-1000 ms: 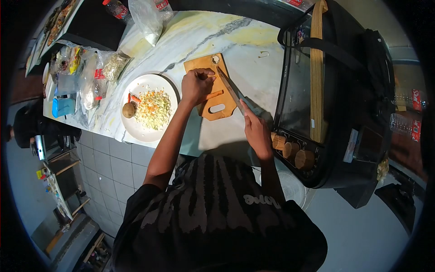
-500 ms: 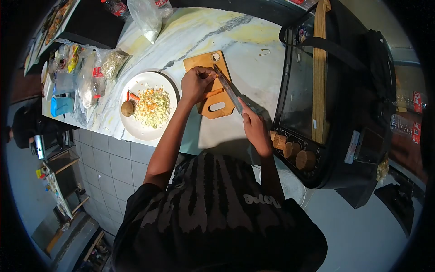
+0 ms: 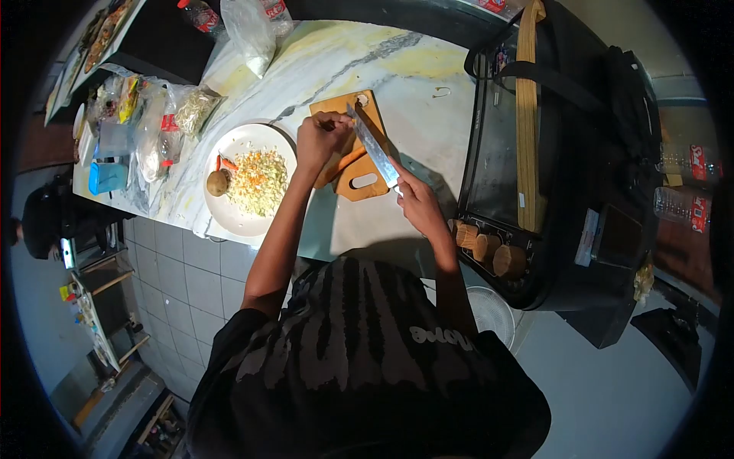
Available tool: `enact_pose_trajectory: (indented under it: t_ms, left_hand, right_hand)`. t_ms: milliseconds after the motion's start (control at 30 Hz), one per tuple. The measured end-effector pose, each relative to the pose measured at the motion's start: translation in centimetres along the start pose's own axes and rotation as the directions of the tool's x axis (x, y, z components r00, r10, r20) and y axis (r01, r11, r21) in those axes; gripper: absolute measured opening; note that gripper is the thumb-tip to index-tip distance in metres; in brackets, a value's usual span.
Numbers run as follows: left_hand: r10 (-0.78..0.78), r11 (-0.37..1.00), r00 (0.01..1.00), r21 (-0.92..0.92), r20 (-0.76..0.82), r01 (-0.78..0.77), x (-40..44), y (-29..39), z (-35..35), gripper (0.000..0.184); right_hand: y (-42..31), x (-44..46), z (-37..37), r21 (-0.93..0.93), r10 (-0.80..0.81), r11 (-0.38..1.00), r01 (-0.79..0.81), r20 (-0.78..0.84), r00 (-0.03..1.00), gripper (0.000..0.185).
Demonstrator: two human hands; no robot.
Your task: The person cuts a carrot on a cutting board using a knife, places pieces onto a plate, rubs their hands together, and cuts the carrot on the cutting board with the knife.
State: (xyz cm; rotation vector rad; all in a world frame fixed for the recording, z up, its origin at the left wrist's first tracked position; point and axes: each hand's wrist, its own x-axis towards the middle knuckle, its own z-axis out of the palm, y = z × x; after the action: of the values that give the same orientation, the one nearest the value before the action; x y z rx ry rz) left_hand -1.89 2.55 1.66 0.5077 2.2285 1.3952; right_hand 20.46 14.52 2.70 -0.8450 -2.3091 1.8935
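My right hand (image 3: 420, 203) grips the handle of a kitchen knife (image 3: 372, 149), its blade slanting up and left over the wooden cutting board (image 3: 335, 104). My left hand (image 3: 321, 141) is closed in a pinch above the board's left side, fingertips close to the knife's tip. What it pinches is too small to make out. A length of carrot (image 3: 350, 159) lies across the board below the blade, near the slot in the board's handle. Left of the board, a white plate (image 3: 220, 143) holds chopped pale and orange vegetables (image 3: 260, 180), small orange-red pieces and a round brown potato-like item (image 3: 217, 183).
A black oven (image 3: 497, 168) with wooden knobs stands on the right. Plastic bags (image 3: 153, 126), a bottle and a blue container (image 3: 108, 177) crowd the counter's left end. A white bag (image 3: 251, 38) and bottles are at the back. Another person (image 3: 50, 218) is at far left.
The knife has turned so its broad face shows, and its tip has shifted left toward my left hand. My left hand has moved slightly left. The view has shifted a little.
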Motion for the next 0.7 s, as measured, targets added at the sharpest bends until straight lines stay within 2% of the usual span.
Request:
enact_pose_trajectory:
  t_ms: [33,133,167,233,300,367,400,467,500,567,633,700]
  left_hand:
    - [0.002,1.0,1.0,-0.001,-0.008,-0.002,-0.2,0.1,-0.5,0.013]
    - [0.202,0.979,0.959,0.07,-0.197,-0.192,-1.6,0.2,-2.5,0.015]
    - [0.199,0.98,0.957,0.075,-0.211,-0.187,-2.2,0.3,-3.2,0.015]
    - [0.093,0.985,0.947,0.169,-0.308,-0.041,-3.7,0.6,-4.8,0.019]
    - [0.077,0.984,0.931,0.178,-0.357,-0.013,-5.1,0.0,-6.2,0.021]
    - [-0.008,0.983,0.897,0.162,-0.441,0.088,-6.9,-0.5,-7.3,0.021]
    - [-0.027,0.988,0.885,0.123,-0.465,0.095,-7.9,-0.5,-7.9,0.022]
    - [-0.028,0.988,0.858,0.119,-0.512,0.104,-9.0,-1.0,-8.7,0.024]
    - [-0.026,0.988,0.845,0.117,-0.535,0.104,-9.6,-1.4,-9.1,0.025]
    - [-0.002,0.989,0.81,0.117,-0.587,0.087,-10.1,-2.6,-9.9,0.028]
    - [-0.076,0.984,0.766,0.075,-0.638,0.16,-10.8,-2.6,-10.6,0.028]
    - [-0.095,0.97,0.742,0.106,-0.664,0.219,-10.9,-3.8,-11.4,0.024]
  right_hand:
    - [-1.3,-0.1,0.0,0.002,0.034,0.999,-0.034,0.033,0.999,0.044]
    - [-4.9,-0.2,0.5,0.026,0.08,0.996,-0.084,0.126,0.989,0.045]
    - [-5.6,-0.1,0.9,0.046,0.1,0.993,-0.109,0.173,0.98,0.046]
    - [-5.8,0.3,2.3,0.004,0.038,0.999,-0.039,0.205,0.978,0.046]
    - [-5.6,0.8,3.9,-0.037,-0.026,0.999,0.036,0.245,0.969,0.047]
    - [-4.9,1.3,5.7,-0.051,-0.118,0.989,0.141,0.316,0.942,0.046]
    - [-5.8,1.1,6.1,-0.052,-0.126,0.987,0.152,0.338,0.933,0.046]
    - [-8.2,0.6,6.7,-0.039,0.032,0.999,-0.016,0.454,0.891,0.046]
    - [-7.6,0.7,7.4,-0.043,0.03,0.999,-0.011,0.472,0.881,0.046]
    - [-5.8,1.0,8.9,-0.018,-0.082,0.994,0.103,0.475,0.876,0.046]
    - [-6.0,0.8,9.5,-0.019,-0.083,0.994,0.107,0.504,0.86,0.046]
    - [-5.9,0.4,9.8,-0.021,-0.083,0.994,0.11,0.523,0.848,0.046]
